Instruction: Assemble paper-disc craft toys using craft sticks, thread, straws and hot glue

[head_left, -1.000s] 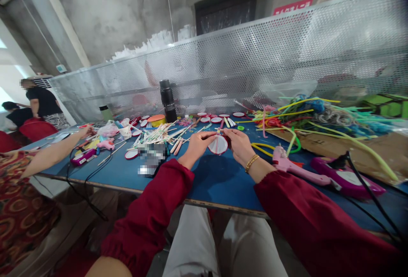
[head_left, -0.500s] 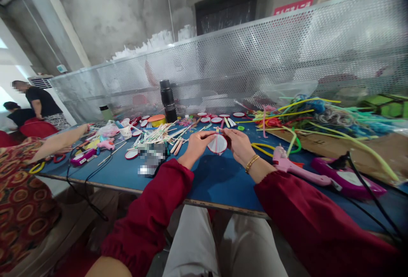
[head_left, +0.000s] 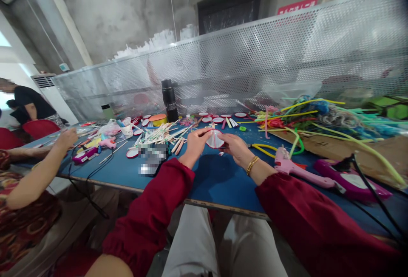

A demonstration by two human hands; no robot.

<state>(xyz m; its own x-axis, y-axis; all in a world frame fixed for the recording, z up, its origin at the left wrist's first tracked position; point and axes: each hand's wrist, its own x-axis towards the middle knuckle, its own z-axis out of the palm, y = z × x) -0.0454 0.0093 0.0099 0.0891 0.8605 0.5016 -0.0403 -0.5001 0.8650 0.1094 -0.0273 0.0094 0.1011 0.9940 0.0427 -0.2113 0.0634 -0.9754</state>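
Between my two hands, above the blue table, is a small round white disc with a red rim (head_left: 215, 140), a thin reddish line running down its middle. My left hand (head_left: 196, 144) pinches its left edge near the top. The right edge is between the thumb and fingers of my right hand (head_left: 236, 146), which has a gold bracelet at the wrist. A small pale tip sticks up at the disc's top. To the right of my right hand lie yellow-handled scissors (head_left: 264, 150) and a pink glue gun (head_left: 287, 162).
Sticks (head_left: 156, 134) pile up left of my hands, near a black thermos (head_left: 169, 100). More red-rimmed discs (head_left: 217, 120) lie behind. Coloured pipe cleaners (head_left: 306, 113) spread over cardboard at right, beside a purple device (head_left: 350, 179). A co-worker's hand (head_left: 66, 139) is at far left.
The disc has tipped so that it looks flatter, and my right hand's grip has moved lower along its edge. At left, the co-worker's arm has bent and pulled back.
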